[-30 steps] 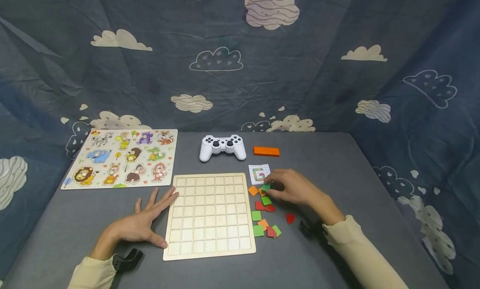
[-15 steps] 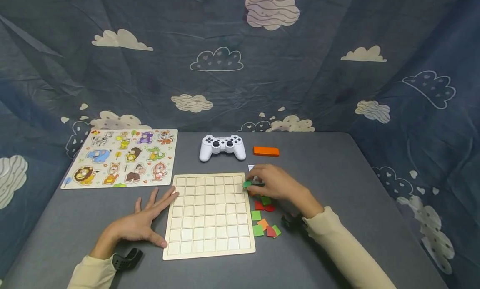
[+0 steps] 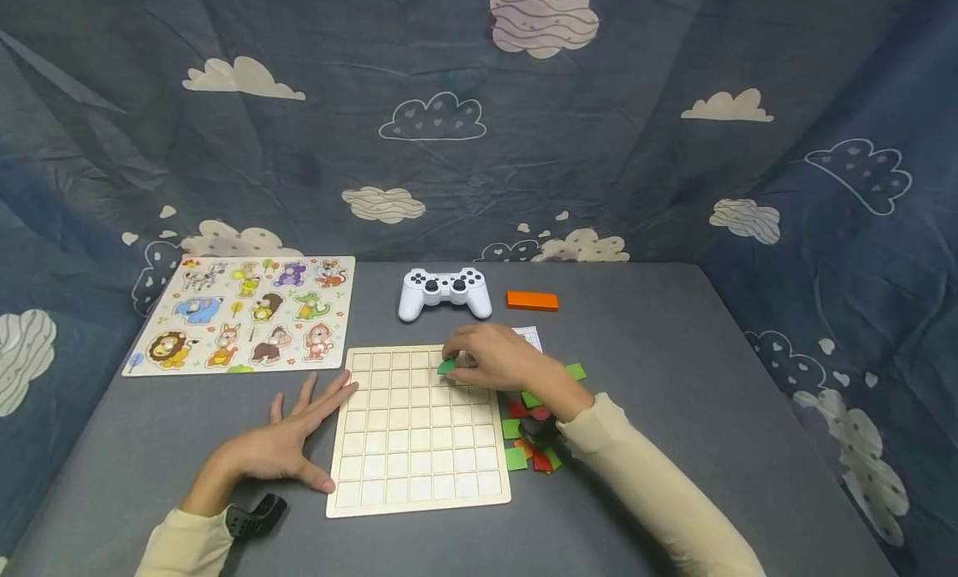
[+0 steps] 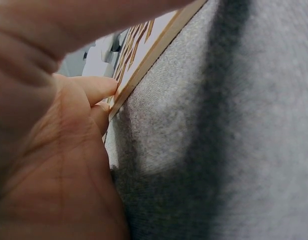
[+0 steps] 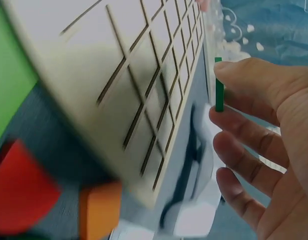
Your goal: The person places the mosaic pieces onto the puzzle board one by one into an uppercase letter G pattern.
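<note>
A pale wooden grid board [image 3: 389,485] lies in front of me on the grey table. My right hand [image 3: 486,362] hovers over the board's far right corner and pinches a small green tile [image 3: 446,367]; the right wrist view shows the green tile [image 5: 219,85] edge-on between thumb and fingers beside the grid board [image 5: 129,80]. My left hand [image 3: 288,440] lies flat on the table, fingers spread, fingertips touching the board's left edge [image 4: 144,67]. Loose green, red and orange tiles [image 3: 533,456] lie to the right of the board.
An animal puzzle board [image 3: 247,315] lies at the far left. A white game controller [image 3: 444,293] and an orange block [image 3: 532,301] sit behind the grid board. A small pattern card [image 3: 530,336] peeks out behind my right hand. Blue cloud-print cloth walls surround the table.
My right hand lifted a green tile from the pile and carried it left, onto the board's far right corner. The left hand stayed put.
</note>
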`<state>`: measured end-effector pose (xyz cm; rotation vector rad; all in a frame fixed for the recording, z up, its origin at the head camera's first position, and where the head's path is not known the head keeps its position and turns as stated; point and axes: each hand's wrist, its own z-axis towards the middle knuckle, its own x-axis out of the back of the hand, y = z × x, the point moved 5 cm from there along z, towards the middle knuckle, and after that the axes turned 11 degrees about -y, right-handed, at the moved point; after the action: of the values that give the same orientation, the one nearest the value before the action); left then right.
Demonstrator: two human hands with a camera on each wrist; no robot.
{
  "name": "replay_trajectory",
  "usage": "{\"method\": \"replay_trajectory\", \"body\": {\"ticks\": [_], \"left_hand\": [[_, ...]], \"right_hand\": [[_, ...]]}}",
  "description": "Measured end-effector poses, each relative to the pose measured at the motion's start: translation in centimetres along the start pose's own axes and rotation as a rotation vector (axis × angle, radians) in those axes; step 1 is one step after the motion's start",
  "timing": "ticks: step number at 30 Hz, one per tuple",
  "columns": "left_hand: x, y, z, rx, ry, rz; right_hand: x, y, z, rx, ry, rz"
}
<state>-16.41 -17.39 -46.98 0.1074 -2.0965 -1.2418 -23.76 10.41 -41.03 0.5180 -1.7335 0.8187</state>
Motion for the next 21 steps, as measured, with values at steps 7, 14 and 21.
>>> {"method": "replay_trajectory", "body": {"ticks": [7,14,21], "left_hand": [[0.0,0.0,0.1,0.001,0.001,-0.001],[-0.1,-0.1,0.0,0.002,0.002,-0.017],[-0.1,-0.1,0.1,-0.003,0.004,-0.013]], "right_hand": [[-0.5,-1.6,2.3,-0.005,-0.011,-0.037],[-1.0,-3.1,4.3,-0.048,-0.041,-0.038],[-1.4,-4.5,5.6,-0.062,-0.061,-0.038]]}}
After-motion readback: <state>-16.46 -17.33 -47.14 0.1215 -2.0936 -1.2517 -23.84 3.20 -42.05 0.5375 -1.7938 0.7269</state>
